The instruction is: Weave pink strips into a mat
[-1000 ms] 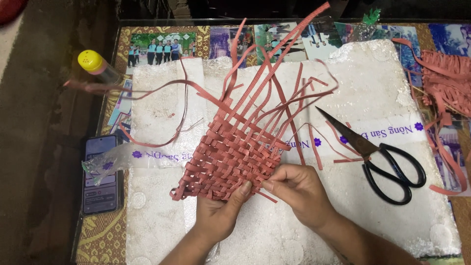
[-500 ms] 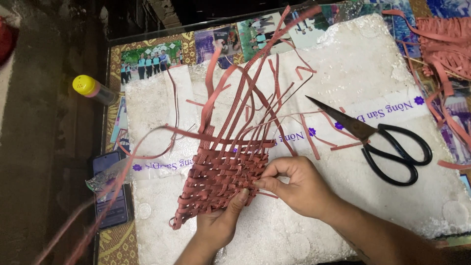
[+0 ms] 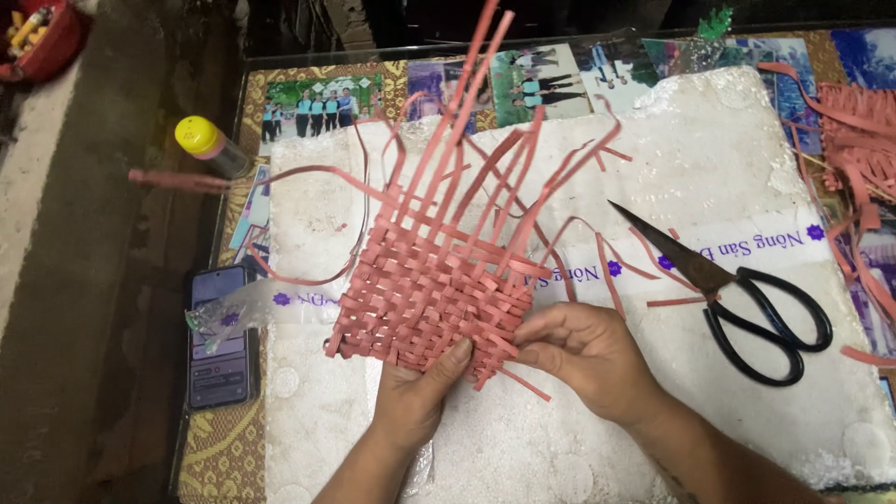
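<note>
A woven mat of pink-red paper strips (image 3: 420, 289) is lifted and tilted over a white foam board (image 3: 728, 168), its loose strip ends fanning up and away from me. My left hand (image 3: 417, 392) grips the mat's near edge, thumb pressed on the weave. At the mat's near right corner, my right hand (image 3: 583, 355) pinches the strip ends between its fingertips.
Black-handled scissors (image 3: 747, 299) lie open on the board to the right. A phone (image 3: 217, 336) lies at the left edge, with a yellow-capped bottle (image 3: 210, 145) behind it. More pink strips (image 3: 854, 140) are piled at the far right. Photos lie under the glass tabletop (image 3: 560, 75).
The mat has been turned and raised, so its loose strips now point upward and away. Both hands kept their hold on the near edge.
</note>
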